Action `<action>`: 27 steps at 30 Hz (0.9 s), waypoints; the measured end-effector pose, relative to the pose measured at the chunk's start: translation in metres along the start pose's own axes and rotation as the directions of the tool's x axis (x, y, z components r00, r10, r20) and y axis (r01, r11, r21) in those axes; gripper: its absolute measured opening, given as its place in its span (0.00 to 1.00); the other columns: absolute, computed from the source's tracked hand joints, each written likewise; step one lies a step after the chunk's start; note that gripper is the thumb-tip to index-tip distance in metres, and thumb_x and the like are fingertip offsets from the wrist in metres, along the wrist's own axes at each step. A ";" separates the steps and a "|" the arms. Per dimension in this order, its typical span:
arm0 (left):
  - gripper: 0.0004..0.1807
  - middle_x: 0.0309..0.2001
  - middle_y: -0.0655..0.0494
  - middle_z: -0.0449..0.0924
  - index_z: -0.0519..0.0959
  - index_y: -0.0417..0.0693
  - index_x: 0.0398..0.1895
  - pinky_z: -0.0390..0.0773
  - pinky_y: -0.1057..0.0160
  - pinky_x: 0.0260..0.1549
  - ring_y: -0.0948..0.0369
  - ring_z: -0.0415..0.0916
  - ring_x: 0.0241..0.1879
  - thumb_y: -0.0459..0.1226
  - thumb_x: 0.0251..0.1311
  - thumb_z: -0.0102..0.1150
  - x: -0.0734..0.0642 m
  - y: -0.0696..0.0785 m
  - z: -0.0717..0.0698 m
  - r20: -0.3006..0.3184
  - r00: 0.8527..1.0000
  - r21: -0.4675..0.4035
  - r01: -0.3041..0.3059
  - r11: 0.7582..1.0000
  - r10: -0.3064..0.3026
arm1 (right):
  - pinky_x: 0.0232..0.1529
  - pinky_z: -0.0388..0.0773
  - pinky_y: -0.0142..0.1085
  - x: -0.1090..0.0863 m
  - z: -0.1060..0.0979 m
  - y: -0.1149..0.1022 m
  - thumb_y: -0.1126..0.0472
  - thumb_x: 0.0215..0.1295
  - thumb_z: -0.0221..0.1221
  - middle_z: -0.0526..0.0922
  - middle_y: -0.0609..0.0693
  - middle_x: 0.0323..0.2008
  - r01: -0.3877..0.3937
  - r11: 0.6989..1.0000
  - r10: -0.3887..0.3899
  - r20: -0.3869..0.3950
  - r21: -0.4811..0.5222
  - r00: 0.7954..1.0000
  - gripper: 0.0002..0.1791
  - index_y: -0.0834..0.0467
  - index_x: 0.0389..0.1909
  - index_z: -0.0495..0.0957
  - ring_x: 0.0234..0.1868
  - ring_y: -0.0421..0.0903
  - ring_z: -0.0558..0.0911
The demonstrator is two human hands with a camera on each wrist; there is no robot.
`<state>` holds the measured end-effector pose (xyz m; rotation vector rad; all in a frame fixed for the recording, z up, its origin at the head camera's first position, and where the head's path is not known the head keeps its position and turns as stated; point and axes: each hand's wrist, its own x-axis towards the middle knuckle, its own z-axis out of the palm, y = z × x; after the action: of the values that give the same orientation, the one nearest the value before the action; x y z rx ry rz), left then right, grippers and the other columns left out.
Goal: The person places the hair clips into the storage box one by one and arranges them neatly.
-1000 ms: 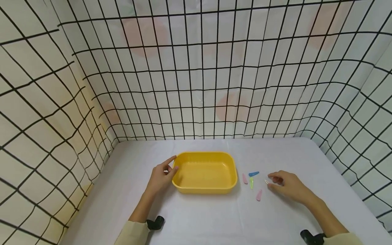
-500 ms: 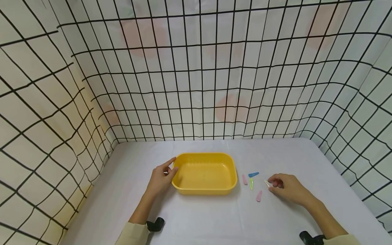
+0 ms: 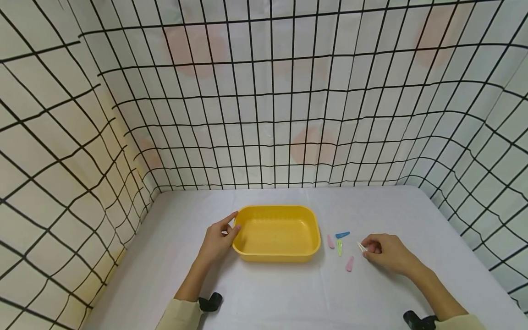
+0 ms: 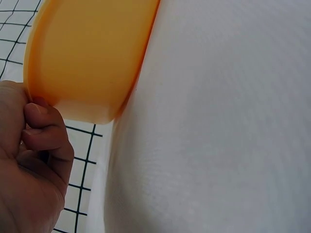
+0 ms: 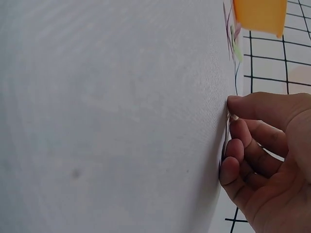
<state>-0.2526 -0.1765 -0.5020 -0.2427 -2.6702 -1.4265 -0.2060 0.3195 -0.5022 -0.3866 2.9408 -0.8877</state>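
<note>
The person's left hand (image 3: pixel 216 239) pinches the left end of a yellow plastic tray (image 3: pixel 276 231), its thumb inside the wall and a finger stretched along the outer side near the far corner. The tray sits upright on the white-covered worktop (image 3: pixel 280 293), towards the middle of its depth. On the right, the right hand (image 3: pixel 387 251) grips a white hair clip (image 3: pixel 361 247) between thumb and fingertips, low over the cloth, the clip's slim prongs pointing away towards the far left. Between that hand and the tray lie four more hair clips: a pink clip (image 3: pixel 330 242) near the tray's right side, a green clip (image 3: pixel 339 248) just to its right, a blue clip (image 3: pixel 342 234) set crosswise just beyond the green one, and a second pink clip (image 3: pixel 349 264) closer to the person. Whether the blue and green clips touch is too small to tell. Beige sleeves (image 3: pixel 180 315) cover the forearms, with a black wrist device (image 3: pixel 211 302) at each cuff. Black-gridded white walls rise behind and at both sides.
</note>
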 end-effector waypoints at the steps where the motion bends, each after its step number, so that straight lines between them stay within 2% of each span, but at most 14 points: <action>1: 0.28 0.24 0.56 0.74 0.75 0.54 0.72 0.72 0.71 0.22 0.62 0.71 0.24 0.41 0.69 0.64 0.000 0.000 0.000 0.001 1.000 -0.001 0.001 1.000 -0.001 | 0.30 0.70 0.29 0.000 0.000 0.000 0.62 0.59 0.69 0.76 0.43 0.27 0.003 1.000 -0.003 0.002 -0.001 1.000 0.10 0.60 0.41 0.84 0.29 0.35 0.70; 8: 0.28 0.25 0.56 0.74 0.75 0.54 0.72 0.70 0.71 0.22 0.62 0.69 0.22 0.41 0.69 0.64 0.000 0.002 0.000 0.006 1.000 -0.001 0.009 1.000 -0.009 | 0.29 0.68 0.30 0.002 0.000 -0.002 0.62 0.60 0.68 0.75 0.43 0.26 -0.021 0.999 0.021 0.005 -0.025 1.000 0.04 0.56 0.34 0.83 0.28 0.36 0.70; 16: 0.28 0.25 0.56 0.74 0.75 0.55 0.72 0.71 0.71 0.22 0.62 0.69 0.22 0.43 0.70 0.63 0.000 0.003 -0.001 0.007 1.000 0.010 0.006 1.000 -0.006 | 0.32 0.71 0.31 0.004 0.001 -0.001 0.60 0.63 0.67 0.79 0.43 0.28 -0.032 0.999 0.031 -0.021 -0.025 0.999 0.06 0.58 0.37 0.84 0.30 0.37 0.73; 27: 0.27 0.23 0.57 0.73 0.75 0.53 0.72 0.68 0.71 0.20 0.64 0.66 0.20 0.40 0.69 0.62 -0.002 0.003 0.001 -0.020 1.000 0.022 0.004 1.000 -0.004 | 0.33 0.75 0.31 0.009 0.001 -0.008 0.60 0.63 0.66 0.84 0.42 0.28 -0.038 0.997 0.042 -0.065 0.060 0.997 0.09 0.58 0.42 0.85 0.30 0.35 0.78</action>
<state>-0.2499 -0.1743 -0.5010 -0.2202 -2.6705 -1.3917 -0.2124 0.3101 -0.4985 -0.3001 2.9626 -0.9979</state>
